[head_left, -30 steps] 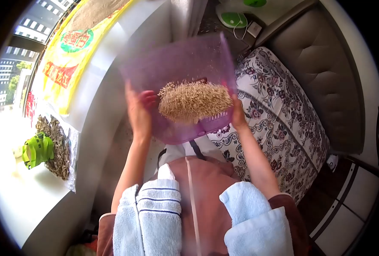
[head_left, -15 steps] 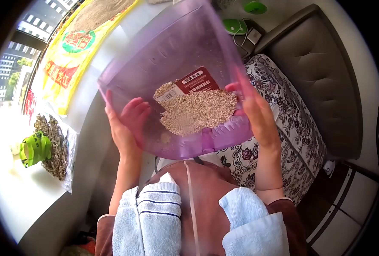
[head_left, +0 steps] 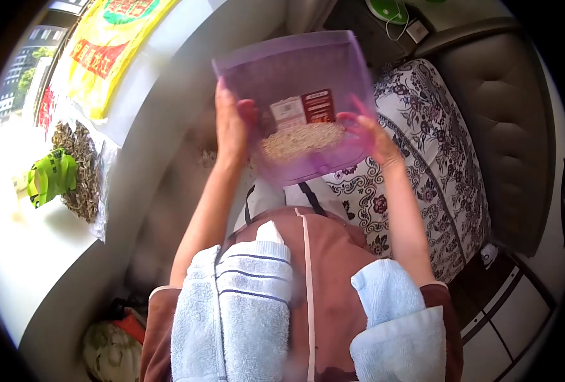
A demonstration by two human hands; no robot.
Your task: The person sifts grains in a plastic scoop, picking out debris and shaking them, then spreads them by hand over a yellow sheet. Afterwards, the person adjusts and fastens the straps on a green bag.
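purple bin (head_left: 295,70): translucent, off the floor at 12 o'clock, tilted, open side to camera. pale grain (head_left: 301,142) in a loose band toward its 6 o'clock side. label (head_left: 303,109), white and dark red, just 12 o'clock of grain.

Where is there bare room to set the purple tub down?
The windowsill looks bare on the near side of the green bag and dried pieces, as does the flowered bed between right hand and headboard. Crowded: farther along the sill, where bag, pieces and yellow sack lie close.
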